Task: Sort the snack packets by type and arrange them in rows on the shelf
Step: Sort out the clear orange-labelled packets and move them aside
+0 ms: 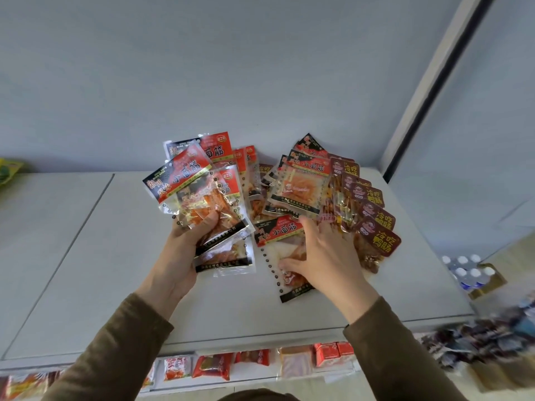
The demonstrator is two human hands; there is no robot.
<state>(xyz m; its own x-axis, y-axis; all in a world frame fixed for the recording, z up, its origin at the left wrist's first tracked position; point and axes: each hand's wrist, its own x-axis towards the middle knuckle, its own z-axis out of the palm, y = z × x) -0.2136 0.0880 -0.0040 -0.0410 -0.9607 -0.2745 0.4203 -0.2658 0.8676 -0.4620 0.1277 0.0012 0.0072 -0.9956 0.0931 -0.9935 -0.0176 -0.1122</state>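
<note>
My left hand (185, 247) grips a fanned stack of red-and-black gluten-strip packets (194, 183), lifted a little over the white shelf top (121, 256). My right hand (321, 256) lies on a single red-and-black packet (279, 231) flat on the shelf, thumb on its clear window and fingers spread toward the pile. Behind it are more red-and-black packets (301, 180) overlapping loosely. On the right, several dark maroon packets with yellow lettering (376, 224) lie in an overlapping row.
A green-yellow bag (8, 169) sits at the far left of the shelf. The lower shelf holds red and orange snack packs (214, 366). A case of capped bottles (469, 273) stands at the right, beside a blurred heap of dark packets (486, 340).
</note>
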